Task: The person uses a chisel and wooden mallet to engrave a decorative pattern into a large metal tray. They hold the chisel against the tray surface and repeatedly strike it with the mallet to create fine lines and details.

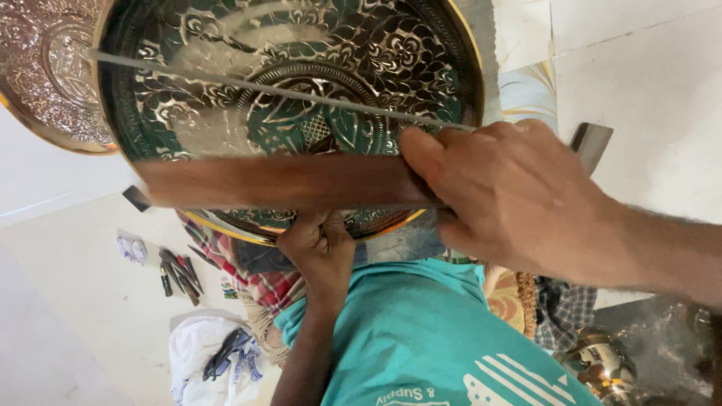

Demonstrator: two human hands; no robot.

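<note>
The right hand (519, 199) fills the near foreground, its fingers (425, 154) wrapped tight around the end of a long brown wooden tool (278, 182) that runs level across the picture. A thin pale rod (248, 85) slants from upper left down to the same hand and seems pinched under the fingertips. A flat grey metal end (592, 143) sticks out past the knuckles on the far side of the hand.

Just behind the tool is a large round engraved plate (226, 98), green and silver with floral patterns and a gold rim, tilted to face the camera. The tool lies across its lower part, and the rod crosses its centre medallion.

The left hand (320, 248) grips the plate's lower rim from beneath, fingers curled shut on the edge. Below it is a teal shirt (421, 331) with white print, and checked cloth (256, 274) beside it.

A second engraved plate (45, 75), pinkish silver, sits behind the first at upper left, partly hidden by it.

Farther off on the pale floor (68, 331) lie a cluster of small dark hand tools (179, 274), a crumpled white cloth (199, 361) with a dark object on it, and, at lower right, a shiny metal vessel (602, 365).
</note>
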